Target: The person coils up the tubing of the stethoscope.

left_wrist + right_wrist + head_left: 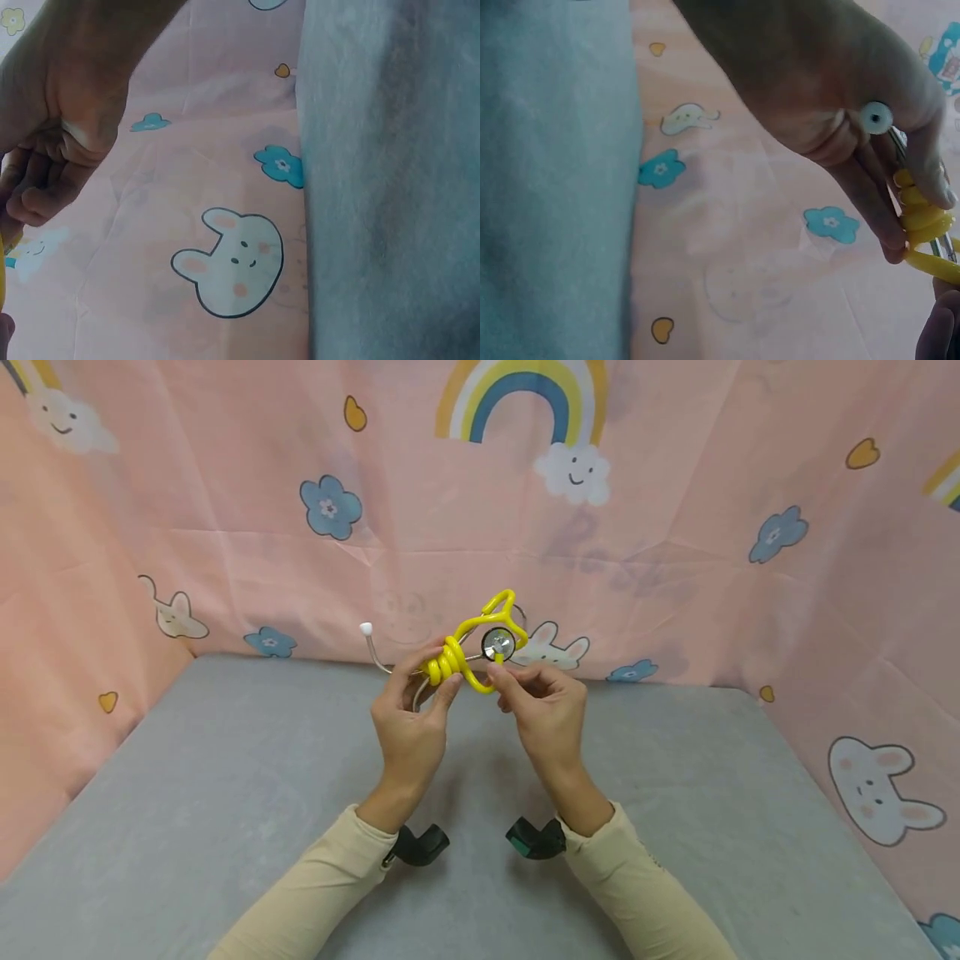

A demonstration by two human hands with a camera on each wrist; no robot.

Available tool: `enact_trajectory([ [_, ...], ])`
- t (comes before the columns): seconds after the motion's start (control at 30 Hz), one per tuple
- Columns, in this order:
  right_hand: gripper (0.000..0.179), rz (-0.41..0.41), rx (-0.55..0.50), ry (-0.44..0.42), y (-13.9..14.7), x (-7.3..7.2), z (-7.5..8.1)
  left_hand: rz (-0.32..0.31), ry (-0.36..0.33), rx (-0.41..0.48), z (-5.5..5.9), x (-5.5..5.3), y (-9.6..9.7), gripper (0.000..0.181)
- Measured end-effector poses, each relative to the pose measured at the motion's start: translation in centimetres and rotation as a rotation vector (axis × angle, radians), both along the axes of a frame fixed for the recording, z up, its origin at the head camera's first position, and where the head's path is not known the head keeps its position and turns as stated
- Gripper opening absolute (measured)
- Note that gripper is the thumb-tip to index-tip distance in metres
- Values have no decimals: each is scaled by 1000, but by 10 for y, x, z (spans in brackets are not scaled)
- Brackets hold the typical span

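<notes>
A stethoscope with yellow tubing (pixel 447 662) is held up above the table in both hands. Its tubing is wound in several tight turns around the metal ear tubes. My left hand (pixel 411 727) grips this coil between thumb and fingers, as the right wrist view also shows with the coil (pixel 922 214). One white ear tip (pixel 366 629) sticks out to the left. My right hand (pixel 551 710) pinches the tubing just below the round chest piece (pixel 498 644), whose shiny face is turned toward the head camera. Curled fingers of the right hand (pixel 64 165) show in the left wrist view.
A grey cloth-covered table (pixel 480 893) lies under both forearms. Behind it and at both sides hangs a pink curtain (pixel 247 460) printed with rainbows, rabbits and flowers. Black wrist devices (pixel 422 845) sit at the cuffs of the beige sleeves.
</notes>
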State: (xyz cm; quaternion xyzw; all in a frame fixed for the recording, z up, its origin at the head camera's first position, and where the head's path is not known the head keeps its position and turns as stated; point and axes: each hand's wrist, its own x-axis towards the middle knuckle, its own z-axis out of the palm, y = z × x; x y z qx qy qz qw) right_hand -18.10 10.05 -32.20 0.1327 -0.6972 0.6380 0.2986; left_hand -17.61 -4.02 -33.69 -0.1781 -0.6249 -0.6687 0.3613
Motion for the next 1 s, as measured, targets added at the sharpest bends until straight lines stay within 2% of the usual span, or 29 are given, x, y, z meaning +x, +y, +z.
enact_trajectory([
  [0.27, 28, -25, -41, -88, 11, 0, 7, -48, 83, -15, -5, -3, 2, 32],
  [0.47, 33, -98, -89, -114, 16, -1, 11, -85, 139, -67, -8, -4, 3, 30],
  [0.73, 42, -180, -136, -41, 14, 0, 8, -113, 100, -74, -10, -4, 2, 31],
  [0.87, 45, -230, -86, -15, 15, -1, 8, -112, 80, -80, -9, -5, 0, 32],
  [1.0, 44, -236, -5, 9, 17, -1, 8, -117, 40, -67, -7, -6, -2, 34],
])
